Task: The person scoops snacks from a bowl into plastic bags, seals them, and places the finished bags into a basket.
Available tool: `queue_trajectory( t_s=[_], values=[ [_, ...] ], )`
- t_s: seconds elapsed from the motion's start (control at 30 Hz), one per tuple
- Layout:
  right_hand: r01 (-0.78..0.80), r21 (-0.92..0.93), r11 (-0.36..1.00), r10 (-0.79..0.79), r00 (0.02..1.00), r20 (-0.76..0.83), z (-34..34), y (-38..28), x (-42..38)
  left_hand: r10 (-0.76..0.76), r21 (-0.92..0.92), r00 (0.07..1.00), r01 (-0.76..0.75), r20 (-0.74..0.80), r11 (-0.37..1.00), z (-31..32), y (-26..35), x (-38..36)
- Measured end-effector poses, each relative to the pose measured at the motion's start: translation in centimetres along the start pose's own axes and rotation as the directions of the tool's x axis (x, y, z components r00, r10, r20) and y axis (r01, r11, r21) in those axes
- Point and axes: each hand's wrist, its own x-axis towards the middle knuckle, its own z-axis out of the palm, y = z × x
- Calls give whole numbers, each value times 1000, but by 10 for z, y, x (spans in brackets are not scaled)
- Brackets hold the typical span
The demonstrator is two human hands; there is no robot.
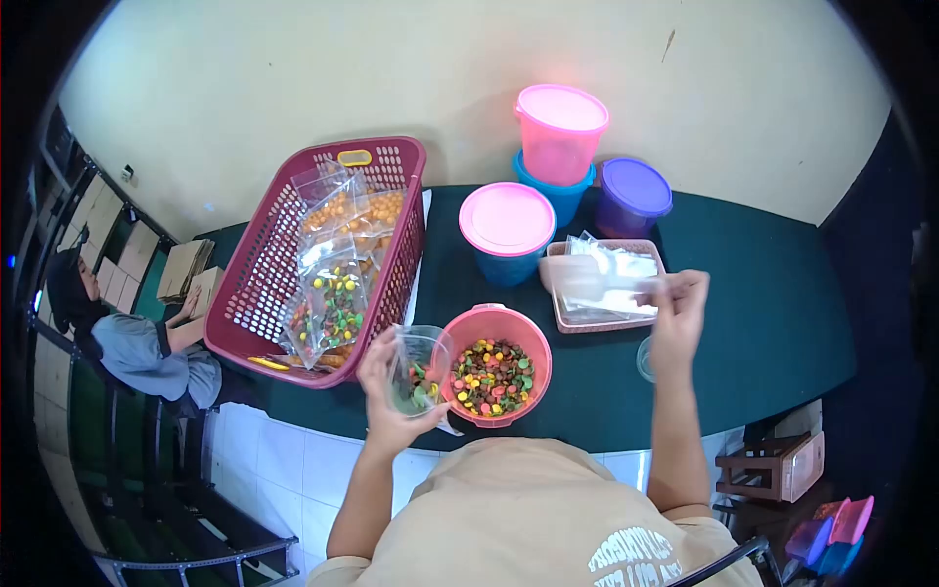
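My left hand point(389, 391) is closed around a clear plastic cup point(419, 367), tilted at the left rim of a pink bowl point(541, 362). Some colourful candies lie inside the cup. Many more red, yellow, green and brown candies point(494, 380) fill the bottom of the bowl. Over a pink tray point(606, 327) of clear plastic bags point(626, 269), my right hand point(680, 293) grips the handle of a pale scoop point(582, 281), which is blurred by motion. A small clear round dish point(645, 359) lies just below the right hand.
A maroon basket point(396, 274) with bags of snacks and candies point(333, 303) stands at left. Behind the bowl are lidded tubs, pink point(561, 132), blue point(507, 235) and purple point(634, 201). A co-worker point(147, 352) sits at far left beside cardboard boxes point(184, 269).
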Motion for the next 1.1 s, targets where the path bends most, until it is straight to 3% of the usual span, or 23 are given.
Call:
queue_trajectory(
  t_s=[0.03,0.1,0.17,0.23,0.3,0.33,0.37,0.43,0.5,0.57,0.6,0.63,0.7,0.73,0.77,0.8,0.83,0.9,0.97,1.03,1.1],
  values=[
    [-87,-53,995,81,992,-93,-26,19,8,-32,-208,998,19,-61,978,-2,0,3],
    [-236,-475,848,219,971,-92,-82,58,8,-9,-406,985,-62,-172,912,-7,-1,13],
    [-299,-674,676,278,950,-143,-136,107,-13,-61,-474,982,-33,-181,880,-11,-3,24],
    [-460,-661,594,350,887,-302,-169,138,-40,-121,-537,972,-5,-200,843,-13,-1,31],
    [-494,-645,583,375,868,-326,-214,192,-62,-149,-722,970,-37,-192,691,-13,3,45],
    [-531,-624,574,384,847,-367,-223,199,-71,-167,-720,970,-14,-179,694,-14,2,50],
    [-547,-625,558,400,836,-374,-230,208,-80,-207,-791,965,-3,-163,612,-16,1,55],
    [-670,-437,600,458,735,-499,-229,214,-85,-253,-877,951,-36,-177,479,-13,0,65],
    [-693,-365,622,495,709,-503,-239,231,-99,-267,-919,946,-71,-186,387,-10,0,70],
    [-757,-373,536,575,651,-496,-238,233,-106,-280,-946,943,-87,-179,312,-9,0,70],
    [-540,-636,551,313,840,-443,-244,249,-117,-294,-964,938,-116,-186,239,-9,1,68],
    [-535,-635,557,308,843,-441,-235,241,-114,-289,-964,938,-122,-191,238,-10,2,66],
    [-477,-840,258,-138,843,-520,-191,217,-105,-253,-959,948,-130,-195,253,-13,3,59],
    [-408,-787,464,-35,879,-476,-144,187,-85,-241,-944,947,-133,-211,302,-15,-1,53],
    [-258,-734,628,84,960,-266,-88,161,-66,-235,-945,949,-133,-209,300,-15,-1,47],
    [-61,-694,718,-13,995,-101,-33,156,-67,-270,-921,939,-99,-212,377,-15,-1,43],
    [144,-728,671,38,973,227,4,136,-54,-293,-887,929,-74,-228,456,-17,2,40],
    [519,-560,646,-230,832,506,69,119,-28,-326,-899,917,-70,-228,432,-15,13,37],
    [582,-541,608,-270,792,548,111,135,-1,-299,-910,926,-95,-229,405,-21,20,26],
    [603,-573,555,-256,779,572,130,157,25,-213,-870,956,-78,-204,487,-35,18,15],
    [652,-571,498,-288,746,600,135,183,44,-240,-832,948,-45,-210,553,-48,22,3]
  ],
)
